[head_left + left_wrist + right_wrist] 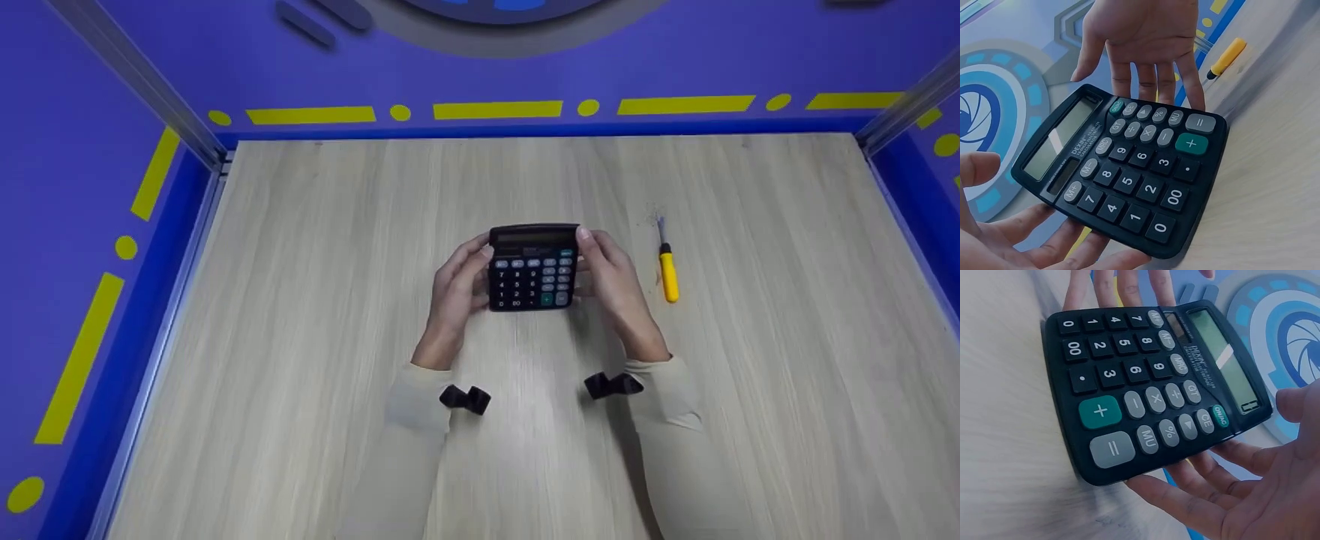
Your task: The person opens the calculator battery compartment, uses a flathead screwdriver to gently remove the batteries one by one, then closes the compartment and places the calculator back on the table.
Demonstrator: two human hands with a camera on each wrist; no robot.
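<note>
A black desk calculator with grey and green keys is held between both hands above the middle of the table, tilted with its keys facing up toward the head. My left hand holds its left side, the thumb by the upper left edge and the fingers behind the back. On the opposite side, my right hand holds it, thumb at the top right corner. Fingers of the right hand reach under the casing in the right wrist view. A digit shows on the calculator's display.
Right of the right hand lies a tool with a yellow handle, black collar and thin grey tip. Small dark specks are scattered by its tip. Blue panels with yellow marks border the wooden table at the back and sides.
</note>
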